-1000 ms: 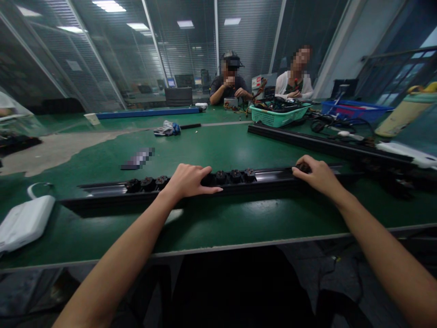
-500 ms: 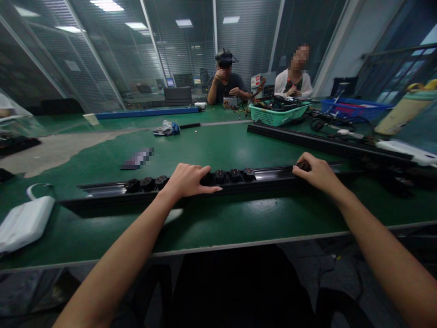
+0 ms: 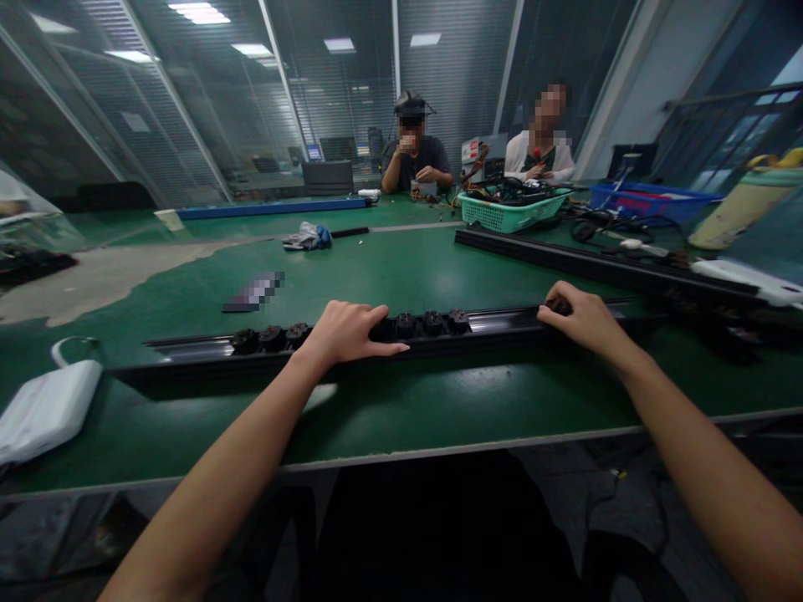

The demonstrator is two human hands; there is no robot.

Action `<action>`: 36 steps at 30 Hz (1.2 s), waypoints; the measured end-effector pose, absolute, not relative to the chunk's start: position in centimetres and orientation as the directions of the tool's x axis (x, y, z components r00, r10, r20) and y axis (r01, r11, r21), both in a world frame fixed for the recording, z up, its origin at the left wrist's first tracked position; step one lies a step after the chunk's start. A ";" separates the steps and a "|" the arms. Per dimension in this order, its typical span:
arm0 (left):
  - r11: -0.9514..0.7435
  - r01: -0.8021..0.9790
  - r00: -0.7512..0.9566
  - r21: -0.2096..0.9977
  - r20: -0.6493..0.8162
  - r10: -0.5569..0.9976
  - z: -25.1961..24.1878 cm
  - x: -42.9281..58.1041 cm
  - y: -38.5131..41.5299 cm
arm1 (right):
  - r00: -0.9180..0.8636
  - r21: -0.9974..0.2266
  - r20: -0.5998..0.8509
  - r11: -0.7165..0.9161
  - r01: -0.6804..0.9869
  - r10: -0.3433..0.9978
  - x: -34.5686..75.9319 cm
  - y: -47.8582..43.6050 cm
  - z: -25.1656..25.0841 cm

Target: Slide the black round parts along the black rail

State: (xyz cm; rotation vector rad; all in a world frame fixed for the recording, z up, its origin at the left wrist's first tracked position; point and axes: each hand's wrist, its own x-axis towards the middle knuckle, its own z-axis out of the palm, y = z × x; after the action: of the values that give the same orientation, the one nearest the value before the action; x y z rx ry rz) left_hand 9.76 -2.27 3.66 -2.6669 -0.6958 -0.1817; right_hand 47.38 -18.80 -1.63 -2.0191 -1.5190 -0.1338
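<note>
Here, a long black channel (image 3: 508, 336) lies across the near part of the green worktop (image 3: 439, 410), open side up. The left hand (image 3: 367, 330) grips it across its width, palm down near the middle, thumb along the near wall and fingers toward the far one. Three black modules (image 3: 432, 323) sit in a row inside the channel just right of that hand, and three black units (image 3: 271, 338) show in it to the left; anything under the palm is hidden. Toward the channel's right part, the right hand (image 3: 550, 309) pinches a dark part (image 3: 560, 307) between thumb and bent fingers; its full shape is covered. Between that hand and the row of three, a bare, shiny stretch of channel shows. A white device (image 3: 53, 410) rests at the left, near the channel's end. Behind, a black bar (image 3: 590, 255) slants across the right side, in front of a green basket (image 3: 495, 217) heaped with dark cables. A grey and blue bundle (image 3: 307, 237) lies further back, and two people (image 3: 430, 159) sit at the far side.
</note>
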 end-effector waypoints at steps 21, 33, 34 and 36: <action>-0.807 0.492 0.870 -0.326 0.227 0.438 3.5 9.7 -2.2 | 0.301 -0.345 0.441 -0.150 0.927 0.845 47.5 -18.5 -1.6; -0.806 0.484 0.874 -0.340 0.230 0.427 3.5 9.7 -2.1 | 0.319 -0.348 0.441 -0.168 0.922 0.839 48.0 -19.0 -1.8; -0.806 0.484 0.874 -0.341 0.231 0.427 3.5 9.7 -2.1 | 0.329 -0.353 0.436 -0.177 0.919 0.838 48.1 -19.1 -1.8; -0.805 0.484 0.874 -0.342 0.231 0.427 3.6 9.7 -2.2 | 0.334 -0.354 0.432 -0.183 0.917 0.838 48.3 -19.3 -1.9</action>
State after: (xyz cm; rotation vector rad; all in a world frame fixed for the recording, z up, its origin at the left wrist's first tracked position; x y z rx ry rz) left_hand 9.66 -2.16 3.57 -2.6498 -0.6731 -0.2000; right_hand 48.33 -19.29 -1.90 -2.0500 -1.5333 -0.1867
